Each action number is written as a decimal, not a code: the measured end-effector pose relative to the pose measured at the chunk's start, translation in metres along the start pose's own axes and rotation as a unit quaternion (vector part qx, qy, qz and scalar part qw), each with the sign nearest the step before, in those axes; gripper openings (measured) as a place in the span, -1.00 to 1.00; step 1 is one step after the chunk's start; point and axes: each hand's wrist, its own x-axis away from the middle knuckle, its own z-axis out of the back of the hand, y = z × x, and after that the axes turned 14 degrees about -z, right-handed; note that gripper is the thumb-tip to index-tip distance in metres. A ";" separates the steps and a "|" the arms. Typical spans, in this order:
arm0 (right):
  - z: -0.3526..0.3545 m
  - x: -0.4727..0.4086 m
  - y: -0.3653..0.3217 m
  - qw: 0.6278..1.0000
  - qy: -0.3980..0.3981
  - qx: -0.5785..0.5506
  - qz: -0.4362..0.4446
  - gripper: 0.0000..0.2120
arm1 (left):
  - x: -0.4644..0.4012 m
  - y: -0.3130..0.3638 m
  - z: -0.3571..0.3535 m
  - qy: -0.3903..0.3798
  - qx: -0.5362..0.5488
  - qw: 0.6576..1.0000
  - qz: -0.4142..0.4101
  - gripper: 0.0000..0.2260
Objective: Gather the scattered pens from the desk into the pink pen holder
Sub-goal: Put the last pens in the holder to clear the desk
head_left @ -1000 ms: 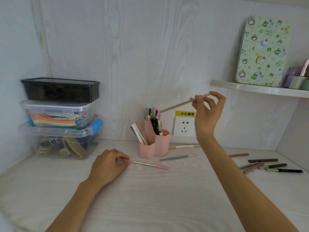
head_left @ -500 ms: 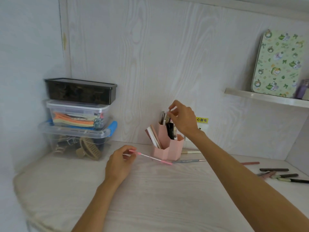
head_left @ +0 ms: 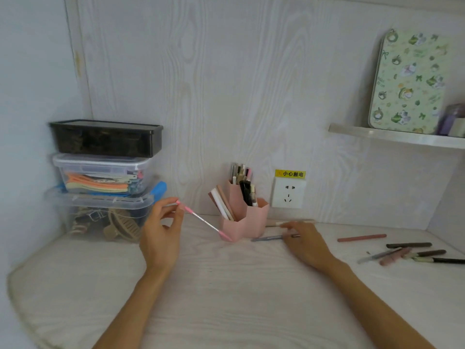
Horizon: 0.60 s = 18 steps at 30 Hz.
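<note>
I see the left hand point(head_left: 161, 229) pinching a pink pen point(head_left: 203, 221) just left of the pink pen holder point(head_left: 242, 222). The right hand point(head_left: 305, 241) rests on the desk point(head_left: 226, 298), fingers touching a grey pen point(head_left: 270, 238); I cannot tell if it grips.

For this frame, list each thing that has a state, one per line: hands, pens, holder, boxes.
Left hand: pinches the pink pen, lifted off the desk.
Pink pen: held tilted, lower tip in front of the holder.
Right hand: on the desk, fingers on the grey pen.
Grey pen: lying flat beside the holder.
Holder: upright, partly filled with pens.
Pens at right: still scattered on the desk.
Boxes: stacked, lids on.
</note>
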 end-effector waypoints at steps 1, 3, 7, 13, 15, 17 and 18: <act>-0.003 0.001 0.005 1.000 -0.013 0.010 0.001 -0.79 | 0.000 0.003 0.000 0.017 0.005 1.000 -0.015 -0.84; -0.003 0.001 0.007 1.000 -0.014 -0.003 0.014 -0.81 | -0.001 0.013 0.001 0.063 0.021 0.996 -0.050 -0.81; 0.000 -0.001 0.009 0.999 -0.011 -0.035 0.029 -0.93 | -0.017 0.047 -0.008 0.163 0.040 0.979 -0.116 -0.85; 0.001 -0.002 0.009 0.997 -0.035 -0.042 0.048 -0.94 | -0.066 0.096 -0.046 0.159 0.015 0.966 -0.202 -0.84; 0.003 0.001 0.007 0.996 -0.048 -0.053 0.060 -0.92 | -0.074 0.097 -0.061 0.115 -0.044 0.967 -0.222 -0.83; 0.005 0.002 0.004 0.995 -0.050 -0.062 0.066 -0.92 | -0.076 0.089 -0.074 0.027 -0.143 0.960 -0.239 -0.83; 0.006 0.003 0.003 0.995 -0.049 -0.069 0.062 -0.93 | -0.074 0.082 -0.079 -0.024 -0.187 0.953 -0.236 -0.83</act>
